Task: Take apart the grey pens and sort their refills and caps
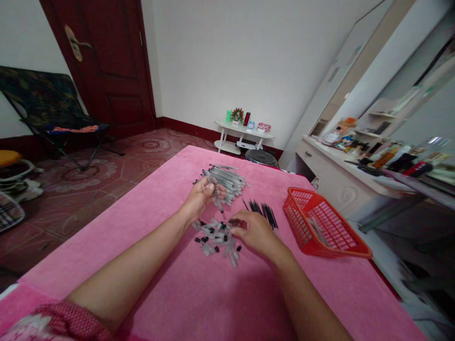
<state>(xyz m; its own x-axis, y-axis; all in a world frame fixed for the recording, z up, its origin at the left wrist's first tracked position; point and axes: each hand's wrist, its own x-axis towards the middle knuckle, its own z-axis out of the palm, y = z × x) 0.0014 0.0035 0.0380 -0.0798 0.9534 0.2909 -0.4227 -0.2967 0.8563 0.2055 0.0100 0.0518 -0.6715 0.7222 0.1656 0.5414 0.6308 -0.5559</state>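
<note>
My left hand (203,195) is closed around a grey, see-through pen barrel (218,202), whose lower end points down toward the right. My right hand (253,231) hovers low at the right of a loose pile of clear pen caps (215,233) and small black plugs (197,240). Its thumb and fingers are pinched at a small dark thing that I cannot make out. Behind my left hand lies a stack of similar pen barrels (231,182). Beyond my right hand is a row of thin black refills (265,213).
A red plastic basket (309,244) with some clear pieces inside stands on the right of the pink cloth-covered table (149,218). A dresser (330,166) crowded with bottles is beyond it. A folding chair (46,109) and a small white stand (227,125) are farther off.
</note>
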